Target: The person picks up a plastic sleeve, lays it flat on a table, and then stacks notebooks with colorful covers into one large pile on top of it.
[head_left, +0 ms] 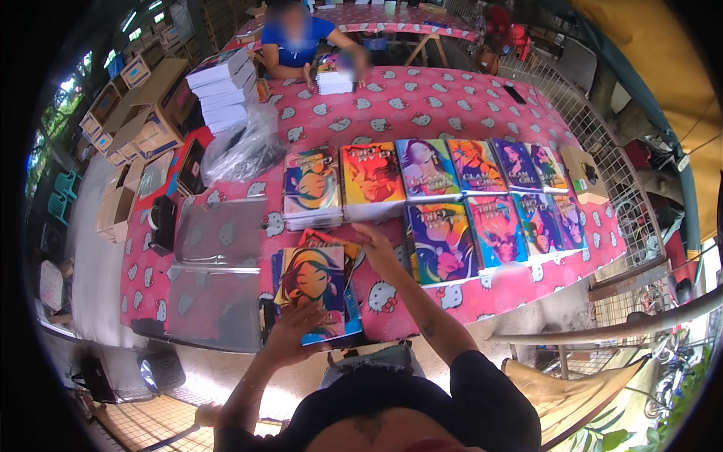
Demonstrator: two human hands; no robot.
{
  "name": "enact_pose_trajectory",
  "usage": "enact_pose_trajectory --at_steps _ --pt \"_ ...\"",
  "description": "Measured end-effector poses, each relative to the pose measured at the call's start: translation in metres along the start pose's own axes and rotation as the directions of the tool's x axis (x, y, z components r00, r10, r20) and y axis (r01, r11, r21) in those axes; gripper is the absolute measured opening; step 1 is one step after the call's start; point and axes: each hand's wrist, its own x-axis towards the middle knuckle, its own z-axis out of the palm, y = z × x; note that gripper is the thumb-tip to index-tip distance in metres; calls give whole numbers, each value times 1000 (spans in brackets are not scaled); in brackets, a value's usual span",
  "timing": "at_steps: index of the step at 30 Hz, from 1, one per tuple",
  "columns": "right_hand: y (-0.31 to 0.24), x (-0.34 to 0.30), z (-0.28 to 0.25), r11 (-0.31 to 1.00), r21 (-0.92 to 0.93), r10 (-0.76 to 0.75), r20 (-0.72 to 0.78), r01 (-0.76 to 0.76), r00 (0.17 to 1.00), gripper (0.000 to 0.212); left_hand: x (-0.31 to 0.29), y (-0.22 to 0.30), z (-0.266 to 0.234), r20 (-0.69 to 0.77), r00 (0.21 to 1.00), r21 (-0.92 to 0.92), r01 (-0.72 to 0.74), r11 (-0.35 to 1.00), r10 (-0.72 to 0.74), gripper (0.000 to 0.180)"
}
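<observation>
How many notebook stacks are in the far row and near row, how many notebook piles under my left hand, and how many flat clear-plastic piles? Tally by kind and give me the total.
Far-row notebook stacks: 6
Near-row notebook stacks: 4
Notebook pile under your left hand: 1
Flat clear-plastic piles: 2
Total: 13

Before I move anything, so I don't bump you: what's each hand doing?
Left hand: open, resting on the nearest notebook.
Right hand: near that notebook's far right corner; whether it holds anything cannot be told.
</observation>
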Motion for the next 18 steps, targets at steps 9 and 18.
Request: enact_pose_trajectory --at_steps 9,18 --pt "-50 93 -274 48 -966 -192 -259 -254 947 50 317 6 85 -518 838 -84 147 986 -169 47" --pt "-124 50 -297 921 -342 -313 -368 186 875 35 394 -10 73 -44 772 -912 228 340 -634 33"
